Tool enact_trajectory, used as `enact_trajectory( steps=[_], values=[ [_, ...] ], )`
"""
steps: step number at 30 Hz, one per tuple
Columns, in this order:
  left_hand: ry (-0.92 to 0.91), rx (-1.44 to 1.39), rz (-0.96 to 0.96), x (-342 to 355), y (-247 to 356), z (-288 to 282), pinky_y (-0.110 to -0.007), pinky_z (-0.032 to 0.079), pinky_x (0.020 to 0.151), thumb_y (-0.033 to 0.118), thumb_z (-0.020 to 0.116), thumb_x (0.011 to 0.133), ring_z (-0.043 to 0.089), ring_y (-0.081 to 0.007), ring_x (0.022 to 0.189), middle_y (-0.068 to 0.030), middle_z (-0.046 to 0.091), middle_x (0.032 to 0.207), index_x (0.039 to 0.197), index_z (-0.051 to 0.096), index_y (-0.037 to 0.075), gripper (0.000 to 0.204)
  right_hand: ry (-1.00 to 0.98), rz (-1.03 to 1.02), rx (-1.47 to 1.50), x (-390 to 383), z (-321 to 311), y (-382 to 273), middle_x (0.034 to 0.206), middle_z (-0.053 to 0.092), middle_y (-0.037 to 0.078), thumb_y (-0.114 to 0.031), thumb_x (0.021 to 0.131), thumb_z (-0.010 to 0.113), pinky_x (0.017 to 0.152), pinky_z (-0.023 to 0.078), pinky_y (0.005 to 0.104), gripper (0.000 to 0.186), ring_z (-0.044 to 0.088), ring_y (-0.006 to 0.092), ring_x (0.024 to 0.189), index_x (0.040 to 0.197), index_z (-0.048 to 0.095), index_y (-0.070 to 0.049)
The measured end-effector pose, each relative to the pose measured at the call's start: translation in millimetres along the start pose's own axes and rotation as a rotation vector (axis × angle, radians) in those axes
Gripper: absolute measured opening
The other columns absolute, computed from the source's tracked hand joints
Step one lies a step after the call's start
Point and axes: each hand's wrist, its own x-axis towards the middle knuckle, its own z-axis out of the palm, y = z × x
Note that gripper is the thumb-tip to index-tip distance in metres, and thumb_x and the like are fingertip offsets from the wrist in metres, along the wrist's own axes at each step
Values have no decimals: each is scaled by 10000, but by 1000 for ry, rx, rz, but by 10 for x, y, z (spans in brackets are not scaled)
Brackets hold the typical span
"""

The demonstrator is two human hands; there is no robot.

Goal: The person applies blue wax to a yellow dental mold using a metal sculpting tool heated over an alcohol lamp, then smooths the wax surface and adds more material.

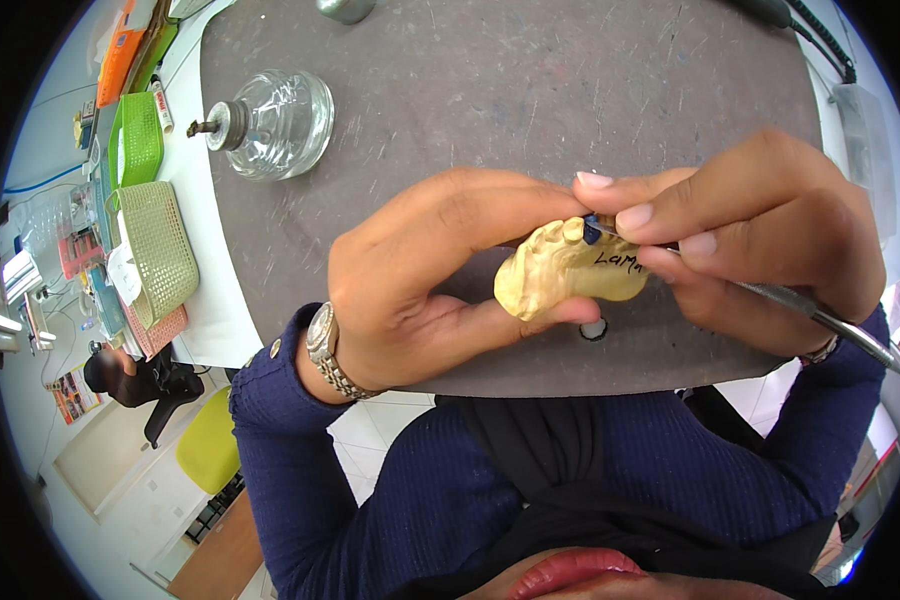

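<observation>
A yellow plaster dental model (560,272) with handwriting on its side is gripped between the thumb and fingers of my left hand (425,260). Dark blue wax (592,229) covers one tooth spot on its upper edge. My right hand (770,220) pinches a slim metal carving tool (785,297) like a pen. The tool's thin tip meets the blue wax, or lies just over it; I cannot tell which. The fingertips of both hands nearly meet above the model, and part of the model's right end is hidden by my right fingers.
On the grey, scratched work mat (450,100) a glass spirit lamp (280,125) stands at the left. Baskets, one green (138,140) and one pale (165,250), line the left edge. A black cable (820,45) lies at the far right. A person (135,375) sits in the background.
</observation>
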Motion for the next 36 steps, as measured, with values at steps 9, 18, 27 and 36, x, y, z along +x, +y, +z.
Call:
enact_trajectory(
  steps=[9,18,27,36],
  values=[
    [-9,6,-7,3,-4,0,-312,491,778,281,872,630,623,-205,880,-133,647,991,1062,612,-14,584,69,5,29,-16,22,16,984,544,187,210,753,589,898,543,467,331,633,386,991,980,463,3],
    [-7,4,-28,8,5,1,-312,489,781,280,874,627,623,-206,882,-135,650,996,1052,613,-17,581,135,-6,-111,0,122,-39,976,551,168,207,747,609,863,569,426,351,647,369,967,990,463,-2],
    [-12,13,-30,10,-3,2,-310,487,779,290,874,624,621,-202,881,-133,649,998,1047,616,-18,583,212,-33,-41,-18,186,9,968,550,169,208,741,617,856,571,425,357,649,373,959,986,468,-4],
    [4,-22,-77,-14,1,20,-300,478,794,288,868,636,614,-196,907,-137,633,1027,1071,605,-20,595,61,14,-22,27,33,-24,961,544,193,204,755,587,907,537,467,318,634,377,989,984,460,24]
  ],
)
